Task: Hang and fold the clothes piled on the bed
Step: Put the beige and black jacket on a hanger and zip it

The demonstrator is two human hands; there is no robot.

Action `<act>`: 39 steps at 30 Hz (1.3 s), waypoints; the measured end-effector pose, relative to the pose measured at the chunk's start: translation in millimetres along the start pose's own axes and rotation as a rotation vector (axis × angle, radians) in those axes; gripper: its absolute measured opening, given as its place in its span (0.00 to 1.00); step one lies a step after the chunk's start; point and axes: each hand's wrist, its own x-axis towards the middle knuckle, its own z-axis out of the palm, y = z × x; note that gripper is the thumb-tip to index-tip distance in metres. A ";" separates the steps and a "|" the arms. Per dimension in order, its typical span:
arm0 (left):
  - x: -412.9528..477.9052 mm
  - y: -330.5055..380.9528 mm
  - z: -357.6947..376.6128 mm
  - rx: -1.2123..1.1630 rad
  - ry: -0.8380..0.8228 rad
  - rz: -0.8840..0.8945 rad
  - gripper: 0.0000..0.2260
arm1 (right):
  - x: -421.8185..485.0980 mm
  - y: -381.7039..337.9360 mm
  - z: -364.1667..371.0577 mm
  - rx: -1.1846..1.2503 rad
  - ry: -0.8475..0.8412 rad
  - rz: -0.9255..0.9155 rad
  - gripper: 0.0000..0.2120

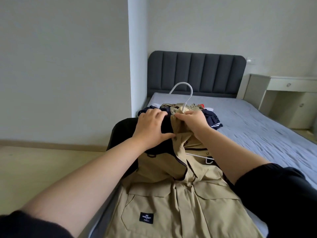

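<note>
Jacket body: khaki jacket (171,203) lies front-up on the near end of the bed (257,131), with a black label patch (146,219) on a pocket.
Hanger: white hanger (182,83) sits inside the jacket, hook rising past the collar.
Left hand (151,127): fingers spread, pressing flat on the dark collar lining.
Right hand (193,121): fingertips pinch the khaki collar edge beside the hook stem.
Step in hand: probably seating the collar round the hanger neck.
Next move: calls for both shoulders seated, then a grip on the hook to lift.
Pile (212,117): unfolded clothes just beyond the hands.
Headboard (197,73): dark, farthest.
</note>
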 end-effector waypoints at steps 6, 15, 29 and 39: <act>18.8 10.9 -0.2 -0.321 -0.215 -0.235 0.22 | -4.4 -7.8 -12.1 -0.129 -0.036 -0.081 0.19; 4.6 -4.8 3.4 -0.581 -0.156 -0.399 0.07 | -10.0 17.1 -38.8 -0.071 0.195 -0.117 0.17; -9.3 -6.2 6.0 -0.680 -0.019 -0.542 0.10 | -8.5 132.8 -28.0 0.168 0.207 0.545 0.07; -30.7 -49.3 19.4 -0.203 -0.089 -0.561 0.10 | -1.2 107.9 -82.3 0.022 0.457 0.358 0.17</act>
